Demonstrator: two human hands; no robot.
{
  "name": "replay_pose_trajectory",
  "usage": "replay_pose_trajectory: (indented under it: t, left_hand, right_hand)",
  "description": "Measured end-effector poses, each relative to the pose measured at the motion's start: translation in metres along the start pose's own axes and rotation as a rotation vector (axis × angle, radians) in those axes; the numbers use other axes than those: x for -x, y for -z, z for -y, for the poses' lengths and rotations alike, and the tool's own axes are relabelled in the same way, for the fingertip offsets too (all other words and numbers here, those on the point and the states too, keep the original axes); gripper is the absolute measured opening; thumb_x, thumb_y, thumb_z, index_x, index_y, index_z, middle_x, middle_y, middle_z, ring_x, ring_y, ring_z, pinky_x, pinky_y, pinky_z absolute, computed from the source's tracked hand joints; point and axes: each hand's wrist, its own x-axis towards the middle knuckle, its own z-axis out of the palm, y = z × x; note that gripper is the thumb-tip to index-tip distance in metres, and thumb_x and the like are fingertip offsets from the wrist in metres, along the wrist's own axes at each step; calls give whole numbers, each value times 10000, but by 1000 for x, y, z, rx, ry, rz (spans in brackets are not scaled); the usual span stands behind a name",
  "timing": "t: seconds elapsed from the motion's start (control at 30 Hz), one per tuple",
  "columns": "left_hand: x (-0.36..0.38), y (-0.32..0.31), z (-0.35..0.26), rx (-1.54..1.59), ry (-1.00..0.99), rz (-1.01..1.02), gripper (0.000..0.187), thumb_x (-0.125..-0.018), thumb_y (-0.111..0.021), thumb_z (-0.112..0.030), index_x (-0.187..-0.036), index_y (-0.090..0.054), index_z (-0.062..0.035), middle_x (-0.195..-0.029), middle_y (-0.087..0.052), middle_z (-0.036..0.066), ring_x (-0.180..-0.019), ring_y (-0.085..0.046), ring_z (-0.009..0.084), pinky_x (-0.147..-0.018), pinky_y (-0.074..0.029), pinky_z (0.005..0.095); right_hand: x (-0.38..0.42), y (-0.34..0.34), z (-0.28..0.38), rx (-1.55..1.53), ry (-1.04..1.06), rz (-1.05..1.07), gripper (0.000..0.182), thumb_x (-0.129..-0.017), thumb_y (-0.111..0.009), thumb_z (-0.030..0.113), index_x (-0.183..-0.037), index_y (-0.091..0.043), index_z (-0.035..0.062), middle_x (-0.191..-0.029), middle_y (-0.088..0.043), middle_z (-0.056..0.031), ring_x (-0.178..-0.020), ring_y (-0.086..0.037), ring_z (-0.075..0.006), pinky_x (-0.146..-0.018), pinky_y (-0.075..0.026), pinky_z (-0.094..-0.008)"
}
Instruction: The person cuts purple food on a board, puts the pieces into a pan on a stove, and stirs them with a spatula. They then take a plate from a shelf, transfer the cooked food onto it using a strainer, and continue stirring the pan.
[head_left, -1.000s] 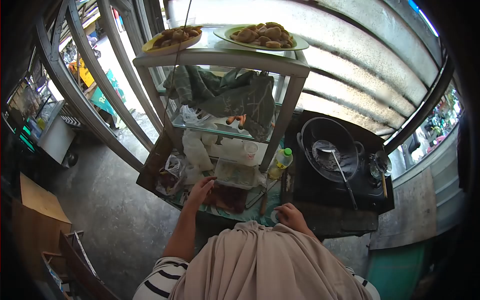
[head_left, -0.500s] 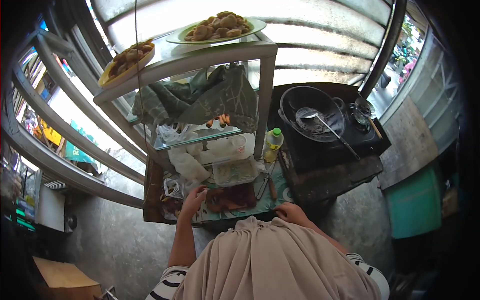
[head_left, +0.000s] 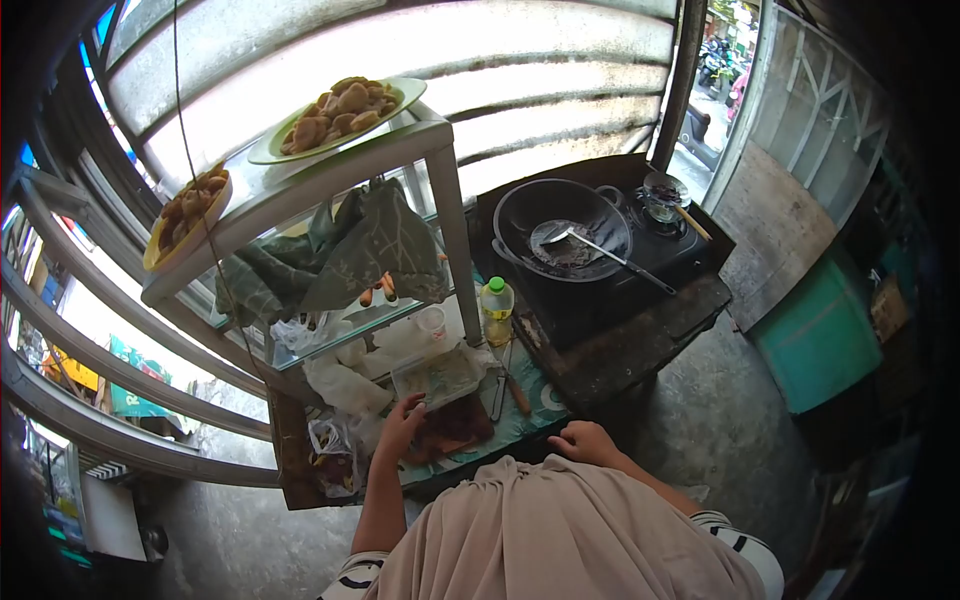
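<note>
My left hand [head_left: 400,428] is at the left edge of a reddish-brown board [head_left: 450,428], its fingers pinched together near a clear plastic container [head_left: 437,377]. Whatever is between these fingertips is too small to make out. Beside the table's front right corner, my right hand [head_left: 585,443] is loosely curled with nothing visible in it. Between the hands and to the back lie a wooden-handled tool [head_left: 519,396] and metal tongs [head_left: 499,394]. A bottle with a green cap [head_left: 496,312] stands behind them.
A black wok [head_left: 530,205] holding a ladle [head_left: 625,264] sits on the stove [head_left: 580,310] at the right. The glass case [head_left: 455,230] on the left bears two plates of food [head_left: 345,115]. Plastic bags [head_left: 335,455] lie at the table's left.
The view has swung to the right, so the case and table appear farther left. My left hand stays by the board; my right hand remains curled near the table's edge.
</note>
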Motion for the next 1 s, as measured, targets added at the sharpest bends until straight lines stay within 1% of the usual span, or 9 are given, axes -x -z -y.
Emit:
replay_pose_trajectory:
  t: [0.1, 0.2, 0.5, 0.63, 0.7, 0.83, 0.9, 0.97, 1.0]
  left_hand:
    - [-2, -7, -12, -19, 28, -5, 433, -917, -529, -252, -1283, -450, -35, -1166, -529, 109, -870, -558, 147, -801, -478, 276]
    - [-3, -16, -19, 32, 9, -40, 368, -905, -528, -246, -1230, -527, -75, -1020, -569, 60, -815, -541, 126, -775, -454, 277]
    - [-15, -37, -20, -94, -1, 39, 395, -916, -519, -296, -1267, -493, -116, -1141, -556, 52, -848, -515, 119, -766, -437, 259]
    - [-19, -62, -41, -109, 43, -31, 389, -912, -522, -280, -1253, -501, -95, -1090, -573, 52, -862, -536, 120, -766, -436, 262]
    - [-23, -81, -52, -89, 45, -86, 373, -912, -531, -241, -1237, -509, -60, -1041, -589, 64, -856, -549, 117, -765, -445, 260]
    - [-28, -129, -80, -69, 38, -69, 362, -914, -530, -246, -1225, -515, -60, -1029, -584, 43, -820, -518, 99, -751, -431, 236]
    - [-31, -148, -87, -51, 50, -61, 360, -914, -531, -247, -1222, -517, -61, -1018, -581, 34, -804, -505, 93, -746, -426, 231]
    - [-38, -164, -86, -103, 60, 1, 419, -906, -502, -340, -1284, -477, -161, -1188, -550, 29, -949, -525, 131, -786, -400, 302]
    - [-34, -181, -100, -55, 24, -75, 357, -916, -530, -242, -1223, -517, -60, -1018, -576, 31, -835, -510, 101, -785, -420, 248]
  right_hand:
    - [4, -4, -12, -29, 31, -38, 251, -806, -620, 274, -710, -646, 44, -663, -559, -115, -630, -573, -284, -584, -460, -392]
    - [3, -1, -19, -48, 22, -62, 278, -806, -613, 285, -678, -635, 39, -672, -565, -116, -642, -577, -289, -592, -462, -396]
    - [-43, 49, -37, -165, 43, -218, 149, -776, -629, 202, -807, -636, 56, -770, -596, -129, -704, -592, -306, -648, -482, -386]
    - [-69, 99, -71, -8, 3, -451, 141, -764, -631, 181, -884, -638, 107, -960, -582, -67, -934, -568, -266, -807, -440, -400]
    - [-83, 134, -91, 115, -139, -494, 252, -750, -644, 195, -995, -611, 141, -1105, -513, -66, -1094, -477, -270, -896, -381, -438]
    - [-111, 183, -147, 579, -259, -597, 622, -722, -677, 239, -1283, -411, 206, -1224, -415, -128, -1199, -359, -301, -936, -347, -476]
    - [-118, 197, -161, 645, -242, -564, 654, -729, -677, 247, -1309, -377, 214, -1216, -432, -128, -1176, -395, -298, -930, -357, -479]
    - [-128, 207, -172, 716, -213, -527, 688, -735, -678, 255, -1335, -342, 223, -1208, -449, -128, -1152, -431, -296, -923, -368, -483]
    - [-135, 212, -176, 606, -273, -345, 689, -744, -675, 260, -1343, -335, 228, -1205, -463, -131, -1118, -473, -305, -890, -400, -481]
